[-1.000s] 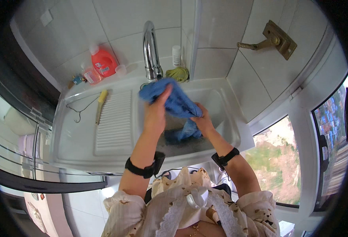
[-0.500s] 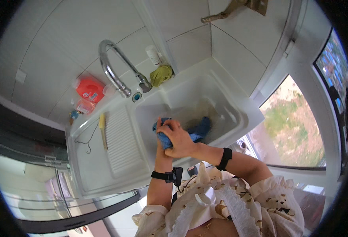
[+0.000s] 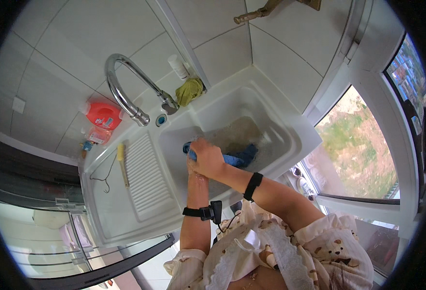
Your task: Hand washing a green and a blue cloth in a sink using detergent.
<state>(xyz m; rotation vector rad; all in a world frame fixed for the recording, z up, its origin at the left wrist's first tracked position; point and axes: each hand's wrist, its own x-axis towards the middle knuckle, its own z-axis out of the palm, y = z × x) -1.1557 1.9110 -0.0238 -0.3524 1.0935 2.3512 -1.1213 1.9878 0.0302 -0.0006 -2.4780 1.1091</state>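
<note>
Right hand [image 3: 209, 157] clenched on blue cloth [image 3: 246, 156] over sink basin [image 3: 232, 104], left hand [image 3: 192, 166] against it (mostly covered, can't tell its grip), cloth tail in murky water [image 3: 243, 130]

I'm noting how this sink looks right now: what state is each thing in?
Blue fabric cloth, bunched at one end, other in murky water
Right hand, closed over the cloth
Left hand, mostly hidden behind the right
White sink basin, partly filled
Curved chrome faucet, no flow visible
Olive-green cloth, crumpled
Red plastic bottle, standing
White cylindrical bottle, standing
Yellow-headed brush, lying flat
Dark wire hanger, lying flat
</note>
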